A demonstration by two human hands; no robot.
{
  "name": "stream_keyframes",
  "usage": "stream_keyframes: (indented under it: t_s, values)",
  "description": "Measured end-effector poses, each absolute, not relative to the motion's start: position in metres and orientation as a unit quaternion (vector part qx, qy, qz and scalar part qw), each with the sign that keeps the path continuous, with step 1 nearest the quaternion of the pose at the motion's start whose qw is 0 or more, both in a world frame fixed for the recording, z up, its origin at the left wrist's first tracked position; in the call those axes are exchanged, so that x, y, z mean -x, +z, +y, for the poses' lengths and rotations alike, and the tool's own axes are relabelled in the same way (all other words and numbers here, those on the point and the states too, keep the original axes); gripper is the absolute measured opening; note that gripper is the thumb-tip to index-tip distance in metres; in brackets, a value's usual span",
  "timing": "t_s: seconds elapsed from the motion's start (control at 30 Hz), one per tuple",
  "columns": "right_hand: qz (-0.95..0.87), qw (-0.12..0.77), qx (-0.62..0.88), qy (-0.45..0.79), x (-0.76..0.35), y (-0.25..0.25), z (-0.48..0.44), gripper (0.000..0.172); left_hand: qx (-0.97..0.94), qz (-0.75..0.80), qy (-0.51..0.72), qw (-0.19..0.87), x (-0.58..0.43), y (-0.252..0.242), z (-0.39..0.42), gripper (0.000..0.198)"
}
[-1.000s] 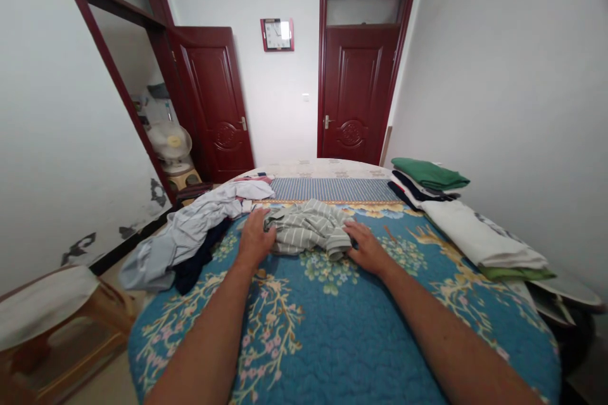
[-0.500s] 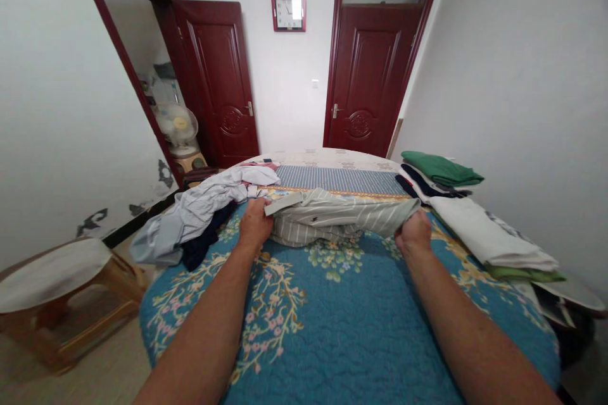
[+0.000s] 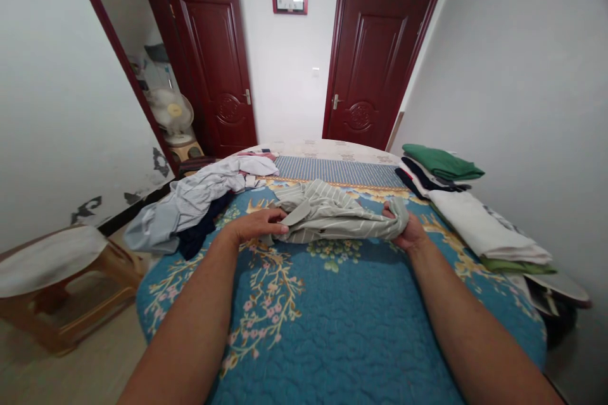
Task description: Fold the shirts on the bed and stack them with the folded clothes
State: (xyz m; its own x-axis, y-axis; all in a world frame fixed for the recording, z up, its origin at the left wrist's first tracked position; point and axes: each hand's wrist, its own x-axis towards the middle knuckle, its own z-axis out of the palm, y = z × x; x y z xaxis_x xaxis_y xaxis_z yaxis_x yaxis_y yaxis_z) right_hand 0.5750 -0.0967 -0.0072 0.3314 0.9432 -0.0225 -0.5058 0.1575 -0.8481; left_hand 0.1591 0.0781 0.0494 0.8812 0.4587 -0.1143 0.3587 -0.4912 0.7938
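A grey-green polo shirt (image 3: 332,212) with pale stripes lies bunched across the blue floral quilt (image 3: 361,323). At its left end, beside the collar, my left hand (image 3: 261,224) pinches the cloth between thumb and fingers. My right hand (image 3: 406,228) grips the opposite end, where fabric folds over the fingers and partly hides them. The middle of the shirt is crumpled and rests on the quilt. A small dark mark shows near its lower edge.
Loose striped and dark clothes (image 3: 199,196) are heaped at the left. Folded garments, a green one (image 3: 441,161) on top and a white one (image 3: 489,228) nearer, lie along the right edge. A stool (image 3: 61,278) stands at the lower left.
The shirt, stretched between both hands before, has come down closer to me and slackened into folds. My left hand has turned flatter over the collar end. The view has tilted downward.
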Motion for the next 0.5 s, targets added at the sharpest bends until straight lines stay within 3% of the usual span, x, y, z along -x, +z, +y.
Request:
stream_keyframes:
  t_s: [0.23,0.5]
  values:
    - [-0.309,0.693,0.494,0.425,-0.575,-0.007,-0.095,0.031,-0.876,0.269,0.098,0.389,-0.172,0.052,0.066,0.057]
    - [-0.346,0.648,0.540,0.410,-0.578,-0.020,-0.095,0.032,-0.911,0.228,0.238,0.248,-0.210,0.028,0.057,0.017]
